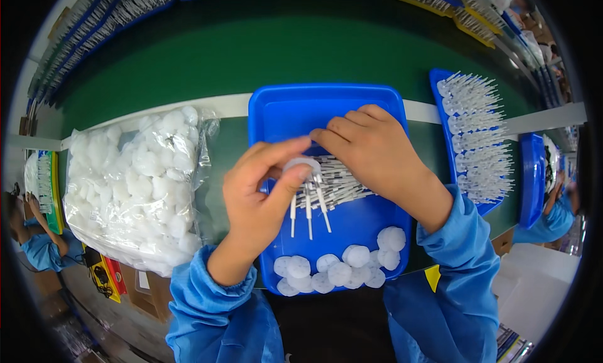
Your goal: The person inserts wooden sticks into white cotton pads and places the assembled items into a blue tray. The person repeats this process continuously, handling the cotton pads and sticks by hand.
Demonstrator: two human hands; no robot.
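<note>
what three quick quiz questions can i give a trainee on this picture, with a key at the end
1. Multiple choice: what lies to the left of the central blue tray?
a) a metal kettle
b) a clear plastic bag of white rounded pieces
c) a wooden hammer

2. True or false: the loose white discs lie closer to the person than the heap of thin white sticks.

3. Short answer: which hand holds the translucent disc with sticks pointing down from it?

Key: 1. b; 2. true; 3. the left hand.
</note>
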